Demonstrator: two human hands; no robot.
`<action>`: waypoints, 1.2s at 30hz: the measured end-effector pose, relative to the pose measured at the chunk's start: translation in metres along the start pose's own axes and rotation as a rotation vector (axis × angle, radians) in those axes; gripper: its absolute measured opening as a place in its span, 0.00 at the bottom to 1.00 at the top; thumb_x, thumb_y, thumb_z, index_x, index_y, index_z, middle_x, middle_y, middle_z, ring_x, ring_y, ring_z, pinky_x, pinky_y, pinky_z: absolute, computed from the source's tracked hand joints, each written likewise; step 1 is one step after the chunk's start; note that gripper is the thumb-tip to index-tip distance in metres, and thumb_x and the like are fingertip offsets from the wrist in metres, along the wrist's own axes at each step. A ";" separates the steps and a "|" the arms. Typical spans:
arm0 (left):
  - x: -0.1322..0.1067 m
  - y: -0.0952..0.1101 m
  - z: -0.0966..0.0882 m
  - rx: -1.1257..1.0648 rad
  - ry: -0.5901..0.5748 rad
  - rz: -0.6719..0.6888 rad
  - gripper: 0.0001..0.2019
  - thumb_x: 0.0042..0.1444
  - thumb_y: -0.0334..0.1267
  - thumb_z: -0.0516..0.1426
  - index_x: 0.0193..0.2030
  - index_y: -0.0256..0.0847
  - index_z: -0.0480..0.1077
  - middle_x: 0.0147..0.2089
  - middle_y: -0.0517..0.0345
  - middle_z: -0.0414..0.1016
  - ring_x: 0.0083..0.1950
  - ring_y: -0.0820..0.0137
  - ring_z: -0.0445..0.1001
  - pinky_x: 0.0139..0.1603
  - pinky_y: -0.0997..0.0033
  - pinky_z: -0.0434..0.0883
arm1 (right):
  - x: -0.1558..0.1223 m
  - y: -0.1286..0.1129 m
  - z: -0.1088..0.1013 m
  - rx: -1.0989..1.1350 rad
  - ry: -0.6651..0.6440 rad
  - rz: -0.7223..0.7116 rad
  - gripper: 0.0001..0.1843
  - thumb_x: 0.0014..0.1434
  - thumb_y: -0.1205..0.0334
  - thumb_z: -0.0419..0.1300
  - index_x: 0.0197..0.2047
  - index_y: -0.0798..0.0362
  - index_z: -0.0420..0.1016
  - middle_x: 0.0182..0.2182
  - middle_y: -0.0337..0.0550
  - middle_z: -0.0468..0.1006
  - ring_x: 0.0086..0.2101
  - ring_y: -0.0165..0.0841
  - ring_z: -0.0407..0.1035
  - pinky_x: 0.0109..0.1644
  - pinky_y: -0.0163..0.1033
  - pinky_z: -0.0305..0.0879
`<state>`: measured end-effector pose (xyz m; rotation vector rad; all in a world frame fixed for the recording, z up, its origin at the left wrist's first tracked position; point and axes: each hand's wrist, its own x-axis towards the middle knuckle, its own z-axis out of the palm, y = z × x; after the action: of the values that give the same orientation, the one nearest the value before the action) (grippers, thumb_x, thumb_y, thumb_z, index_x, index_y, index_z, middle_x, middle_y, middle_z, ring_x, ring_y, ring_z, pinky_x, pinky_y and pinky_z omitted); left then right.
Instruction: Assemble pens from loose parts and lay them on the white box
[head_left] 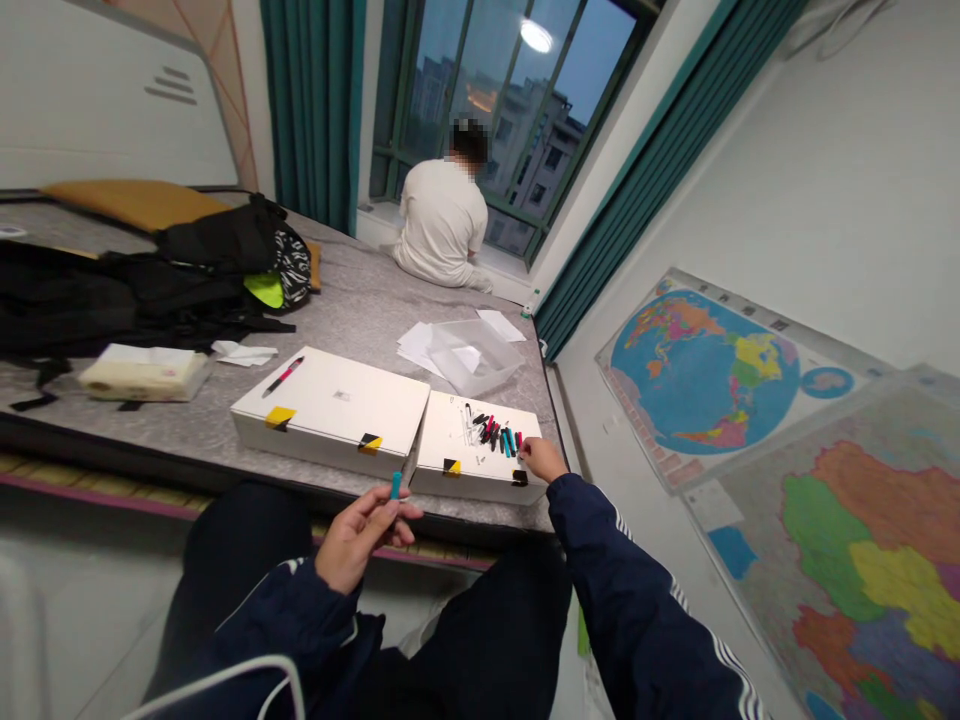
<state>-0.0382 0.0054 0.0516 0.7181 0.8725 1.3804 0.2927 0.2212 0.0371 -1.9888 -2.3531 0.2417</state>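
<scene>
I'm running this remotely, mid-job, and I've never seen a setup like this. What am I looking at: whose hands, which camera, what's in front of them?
There's no machine here: a person works with two bare hands. The single picture comes from a camera worn on their head, looking forward and down. Their left hand holds a small teal piece upright. Their right hand is at the right-hand white box, beside a cluster of pen parts; whether it grips one is too small to tell. The left-hand white box carries a pink-and-black pen. Both boxes lie on a grey surface, with a clear plastic tray behind them. Another person sits by the window, facing away.
</scene>
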 end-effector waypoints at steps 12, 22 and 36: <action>0.001 -0.002 0.001 -0.046 0.003 -0.027 0.21 0.55 0.49 0.62 0.48 0.35 0.70 0.38 0.47 0.80 0.26 0.70 0.76 0.26 0.73 0.69 | -0.001 0.009 0.014 0.053 -0.008 0.078 0.07 0.51 0.65 0.65 0.35 0.56 0.81 0.31 0.45 0.80 0.34 0.33 0.72 0.36 0.32 0.59; -0.006 0.007 0.016 0.282 0.085 0.386 0.10 0.57 0.44 0.61 0.39 0.41 0.76 0.51 0.46 0.79 0.58 0.56 0.72 0.62 0.56 0.64 | -0.003 0.012 0.025 0.091 0.024 0.106 0.05 0.53 0.63 0.63 0.30 0.56 0.79 0.29 0.45 0.80 0.32 0.33 0.72 0.34 0.33 0.58; -0.011 0.011 0.022 0.216 0.010 0.417 0.07 0.56 0.40 0.61 0.38 0.40 0.76 0.53 0.43 0.78 0.60 0.54 0.70 0.65 0.51 0.60 | -0.005 0.004 0.030 0.127 0.111 0.082 0.06 0.53 0.61 0.63 0.31 0.55 0.77 0.29 0.44 0.79 0.32 0.33 0.71 0.34 0.33 0.57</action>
<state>-0.0251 -0.0028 0.0731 1.1064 0.9217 1.6715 0.2933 0.2139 0.0069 -1.9872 -2.1370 0.2694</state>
